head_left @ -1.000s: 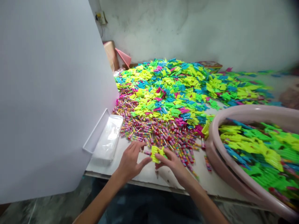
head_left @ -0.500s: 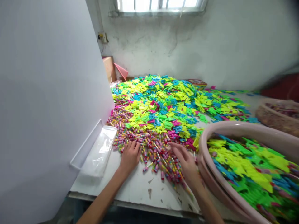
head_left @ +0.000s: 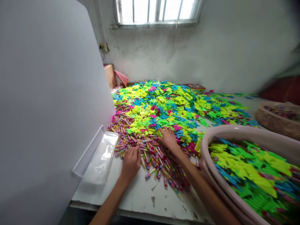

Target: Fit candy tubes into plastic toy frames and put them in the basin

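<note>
Fingers spread open, the left hand (head_left: 131, 164) and right hand (head_left: 168, 139) rest on striped sticks (head_left: 150, 150), with neon plastic pieces (head_left: 145, 123) just past the right fingertips and bare white tabletop (head_left: 142, 197) below the left fingers.

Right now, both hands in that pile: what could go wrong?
The left hand and right hand rest on loose striped sticks, which could get pushed over the tabletop's front edge. Neon plastic pieces border the sticks and could slide in and mix. The pink tub sits close, so the right forearm might knock it.
</note>
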The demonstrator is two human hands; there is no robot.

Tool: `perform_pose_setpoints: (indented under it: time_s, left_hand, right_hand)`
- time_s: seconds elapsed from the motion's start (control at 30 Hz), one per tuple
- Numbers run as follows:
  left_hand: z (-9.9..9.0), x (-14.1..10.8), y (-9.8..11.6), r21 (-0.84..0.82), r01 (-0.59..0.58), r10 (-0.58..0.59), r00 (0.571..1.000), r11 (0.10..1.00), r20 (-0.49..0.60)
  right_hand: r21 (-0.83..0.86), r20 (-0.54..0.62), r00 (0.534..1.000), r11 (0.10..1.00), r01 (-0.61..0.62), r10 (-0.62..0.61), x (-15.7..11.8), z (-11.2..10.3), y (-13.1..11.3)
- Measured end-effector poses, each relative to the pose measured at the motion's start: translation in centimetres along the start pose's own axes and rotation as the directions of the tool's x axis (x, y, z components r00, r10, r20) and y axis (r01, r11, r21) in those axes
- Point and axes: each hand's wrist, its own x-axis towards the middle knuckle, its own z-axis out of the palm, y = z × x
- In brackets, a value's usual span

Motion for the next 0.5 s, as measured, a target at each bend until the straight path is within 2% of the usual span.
perform_pose_setpoints:
  time_s: [0.13, 0.3, 0.4, 0.5]
  left_hand:
    - [-0.5, 0.3, 0.1, -0.091, 0.05, -0.053, 0.998, 0.995, -0.027]
    - [-1.4, 0.4, 0.2, -0.229, 0.156, -0.181, 0.979, 0.961, -0.091]
    - [-1.7, 0.5, 0.2, -0.323, 0.241, -0.294, 0.947, 0.915, -0.127]
    - [-2.2, 0.7, 0.3, -0.42, 0.325, -0.42, 0.894, 0.847, -0.154]
  right_hand:
    - [0.076, -0.048, 0.999, 0.997, -0.021, 0.025, -0.2, -0.3, 0.1]
    - [0.33, -0.115, 0.986, 0.941, -0.079, 0.123, -1.7, -1.6, -0.2]
    - [0.526, -0.122, 0.962, 0.838, -0.146, 0.244, -2.5, -2.3, -0.7]
    - [0.695, -0.057, 0.924, 0.679, -0.235, 0.377, -3.4, -2.6, -1.5]
